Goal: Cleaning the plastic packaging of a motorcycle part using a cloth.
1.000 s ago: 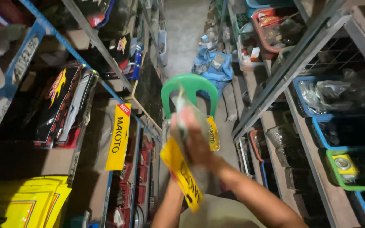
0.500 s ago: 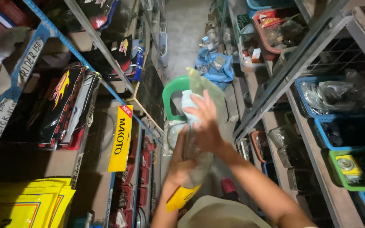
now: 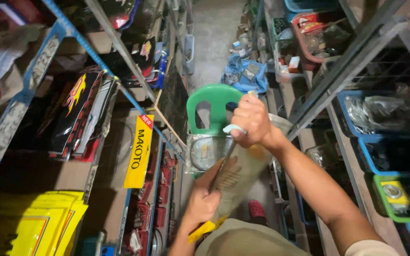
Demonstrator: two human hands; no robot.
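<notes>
I see my left hand (image 3: 204, 201) clamped on a clear plastic sleeve (image 3: 237, 178), my right hand (image 3: 251, 119) gripping its top; a yellow sign (image 3: 139, 150) hangs left.

The bag (image 3: 236, 182) gripped by the left hand (image 3: 204, 201) and the right hand (image 3: 251, 121) is thin clear plastic, glossy and crinkled. Behind it, the green stool (image 3: 213, 105) looks like smooth moulded plastic. On the right, the shelf frames (image 3: 342, 71) are dull grey metal; the crates (image 3: 380, 151) look like matt plastic.
</notes>
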